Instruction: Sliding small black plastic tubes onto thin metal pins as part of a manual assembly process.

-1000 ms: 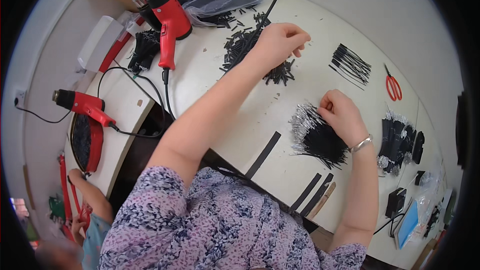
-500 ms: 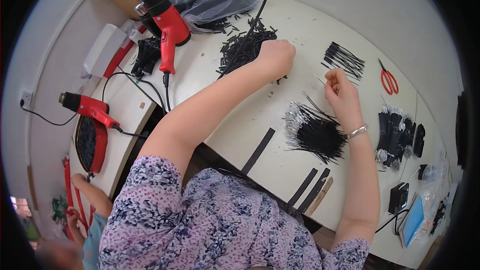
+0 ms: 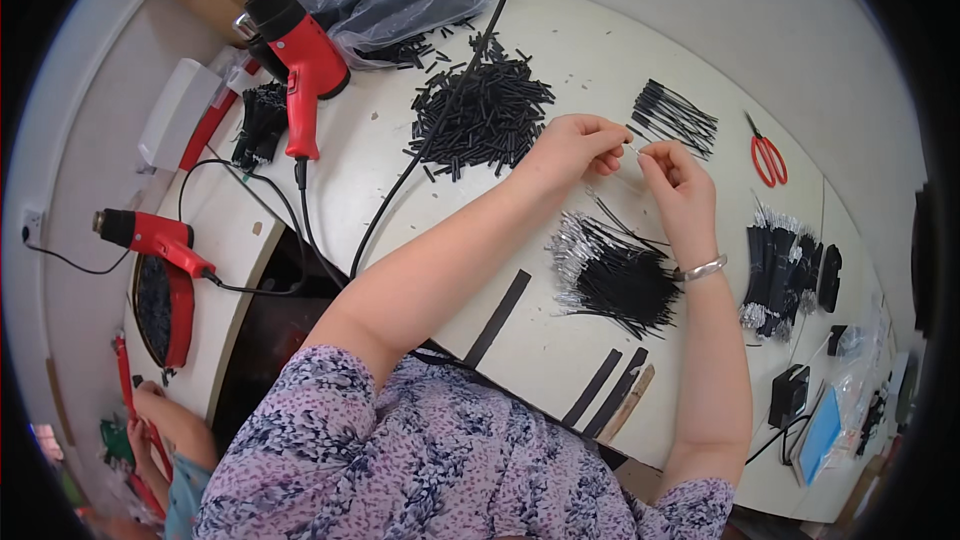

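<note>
My two hands meet over the white table, fingertips almost touching. In my left hand (image 3: 585, 152) the thumb and fingers pinch a small dark piece, apparently a short black tube like those in the pile (image 3: 478, 110) beside it. Between the fingertips of my right hand (image 3: 680, 185) is a thin wire, its silvery end (image 3: 635, 150) pointing at the left fingers. Below lies a thick bunch of black wires (image 3: 625, 285) with bare silvery ends. Beyond my right hand, a row of black wires (image 3: 675, 120) rests on the table.
Two red heat guns (image 3: 300, 70) stand at the left, one nearer. A black cable (image 3: 450, 105) hangs across the tube pile. At right are red-handled cutters (image 3: 767, 152) and bundled wires (image 3: 778, 270). Black strips (image 3: 498, 320) lie at the front edge. Another person's arm (image 3: 180, 430) shows lower left.
My left hand has come from the tube pile rightward to meet my right hand. The right hand still pinches the wire, and the whole view has shifted slightly.
</note>
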Demonstrator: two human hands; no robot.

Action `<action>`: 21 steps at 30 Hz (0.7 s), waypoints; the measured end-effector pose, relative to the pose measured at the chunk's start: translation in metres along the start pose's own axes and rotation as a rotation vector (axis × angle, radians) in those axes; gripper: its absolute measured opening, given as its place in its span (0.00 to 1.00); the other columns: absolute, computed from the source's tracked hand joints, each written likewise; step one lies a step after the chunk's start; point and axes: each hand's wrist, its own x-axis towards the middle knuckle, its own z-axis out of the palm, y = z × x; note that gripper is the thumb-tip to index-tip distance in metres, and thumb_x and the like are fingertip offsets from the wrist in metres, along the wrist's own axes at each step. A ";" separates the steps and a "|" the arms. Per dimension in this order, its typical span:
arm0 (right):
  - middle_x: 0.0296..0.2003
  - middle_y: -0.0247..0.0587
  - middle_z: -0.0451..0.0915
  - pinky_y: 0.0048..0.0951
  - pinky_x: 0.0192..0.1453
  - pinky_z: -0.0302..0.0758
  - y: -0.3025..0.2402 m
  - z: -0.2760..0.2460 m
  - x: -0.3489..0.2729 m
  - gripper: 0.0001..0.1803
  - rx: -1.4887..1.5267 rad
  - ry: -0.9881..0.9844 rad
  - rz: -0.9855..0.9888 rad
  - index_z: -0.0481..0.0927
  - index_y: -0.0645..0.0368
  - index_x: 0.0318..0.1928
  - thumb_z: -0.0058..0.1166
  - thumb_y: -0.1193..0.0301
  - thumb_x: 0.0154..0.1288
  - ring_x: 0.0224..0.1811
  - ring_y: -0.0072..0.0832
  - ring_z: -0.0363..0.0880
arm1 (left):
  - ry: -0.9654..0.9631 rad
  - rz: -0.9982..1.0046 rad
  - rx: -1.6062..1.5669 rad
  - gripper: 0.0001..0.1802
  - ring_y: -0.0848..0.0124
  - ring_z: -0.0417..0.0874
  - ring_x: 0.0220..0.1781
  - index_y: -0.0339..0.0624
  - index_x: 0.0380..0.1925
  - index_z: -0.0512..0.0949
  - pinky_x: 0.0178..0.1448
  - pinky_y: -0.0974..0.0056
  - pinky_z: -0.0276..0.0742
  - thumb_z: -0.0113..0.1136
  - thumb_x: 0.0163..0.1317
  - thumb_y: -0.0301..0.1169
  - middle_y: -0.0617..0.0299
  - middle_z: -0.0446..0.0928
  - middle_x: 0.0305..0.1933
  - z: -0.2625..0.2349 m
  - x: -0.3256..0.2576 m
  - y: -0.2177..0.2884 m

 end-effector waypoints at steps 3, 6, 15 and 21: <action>0.23 0.25 0.72 0.17 0.27 0.63 0.003 0.002 -0.002 0.03 -0.043 0.032 -0.046 0.77 0.62 0.34 0.57 0.75 0.62 0.23 0.12 0.63 | -0.036 -0.029 -0.050 0.11 0.81 0.76 0.31 0.36 0.40 0.80 0.38 0.76 0.73 0.57 0.67 0.33 0.68 0.77 0.30 -0.003 0.001 0.000; 0.24 0.25 0.72 0.17 0.26 0.62 0.003 0.003 -0.002 0.03 -0.032 0.047 -0.070 0.77 0.61 0.33 0.57 0.76 0.62 0.22 0.11 0.63 | -0.055 -0.052 -0.083 0.12 0.81 0.76 0.31 0.35 0.39 0.80 0.38 0.75 0.73 0.58 0.67 0.34 0.69 0.77 0.29 -0.006 0.001 0.000; 0.25 0.25 0.72 0.17 0.26 0.62 0.001 0.005 -0.004 0.03 -0.031 0.075 -0.111 0.76 0.61 0.33 0.58 0.77 0.62 0.23 0.11 0.63 | -0.075 -0.065 -0.094 0.12 0.81 0.77 0.28 0.36 0.37 0.80 0.37 0.76 0.73 0.59 0.66 0.35 0.68 0.78 0.28 -0.002 -0.002 0.001; 0.28 0.33 0.74 0.23 0.27 0.67 -0.005 -0.002 -0.004 0.03 -0.250 0.035 -0.277 0.76 0.59 0.34 0.58 0.77 0.59 0.21 0.21 0.67 | -0.050 -0.030 0.042 0.11 0.80 0.78 0.26 0.35 0.34 0.80 0.33 0.75 0.74 0.60 0.66 0.34 0.65 0.79 0.27 0.001 -0.001 0.003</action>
